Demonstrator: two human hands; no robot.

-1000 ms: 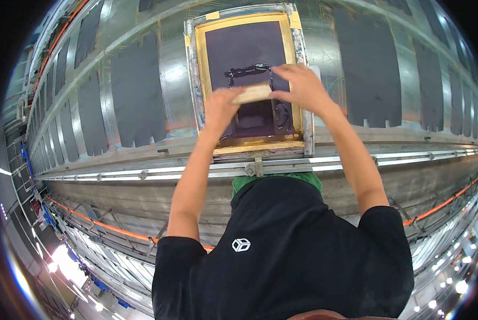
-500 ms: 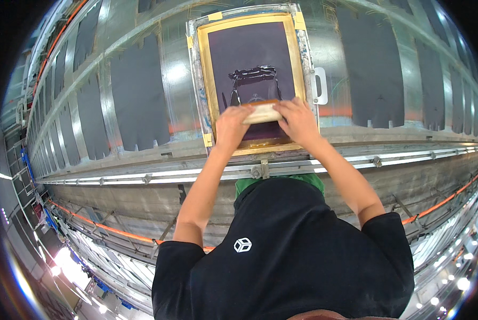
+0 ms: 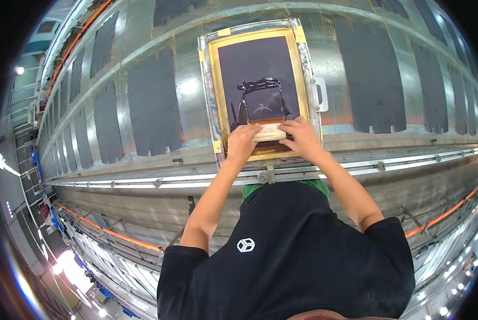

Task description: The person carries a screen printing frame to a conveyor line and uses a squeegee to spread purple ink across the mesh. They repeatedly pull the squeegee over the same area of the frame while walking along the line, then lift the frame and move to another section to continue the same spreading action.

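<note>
Gripping wooden squeegee (image 3: 268,133) ends, left hand (image 3: 241,142) and right hand (image 3: 303,136) curled closed; it's moved closer to screen's (image 3: 256,61) near edge, stroke looks nearly done

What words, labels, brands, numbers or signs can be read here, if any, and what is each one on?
No words or numbers can be read.
Black shirt: a white hexagonal emblem, no readable letters.
Dark screen: a pale curved mark, too blurred to tell whether it is lettering.
Wooden handle and yellow tape pieces: no readable writing.
</note>
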